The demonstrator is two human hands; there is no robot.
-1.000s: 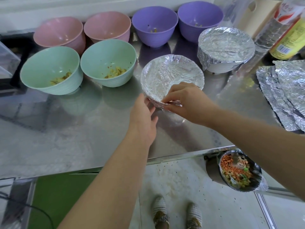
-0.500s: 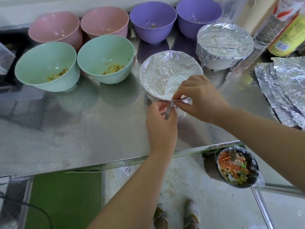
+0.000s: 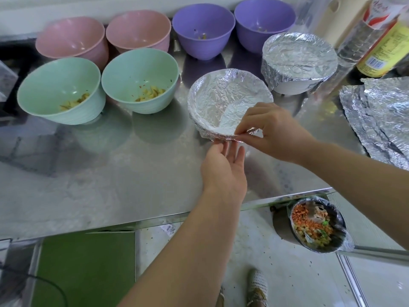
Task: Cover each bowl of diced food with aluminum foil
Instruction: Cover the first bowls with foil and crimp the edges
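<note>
The foil-covered bowl (image 3: 223,100) sits near the middle of the worktop (image 3: 110,169), tipped so its mouth faces the person, with the crinkled sheet pressed down into it and folded over the rim. The right hand (image 3: 274,131) pinches the foil fold at the near rim between thumb and fingertips. The left hand (image 3: 223,167) lies palm up with straight fingers, holding nothing. Its fingertips are just under that same rim, and contact cannot be told.

Behind and to the right stands a second covered bowl (image 3: 298,56), upright, its foil stretched flat across the top. To the left are two green bowls (image 3: 59,91) (image 3: 141,80) with yellowish diced pieces inside. Behind them a back row runs along the wall: two pink bowls (image 3: 70,38) (image 3: 137,27), then two purple bowls (image 3: 203,25) (image 3: 263,18).

Loose foil sheets (image 3: 380,111) lie overlapped at the right edge, near a yellow-labelled bottle (image 3: 385,45). Below the worktop's front edge, a dark container (image 3: 314,229) holds orange, green and pale scraps.
</note>
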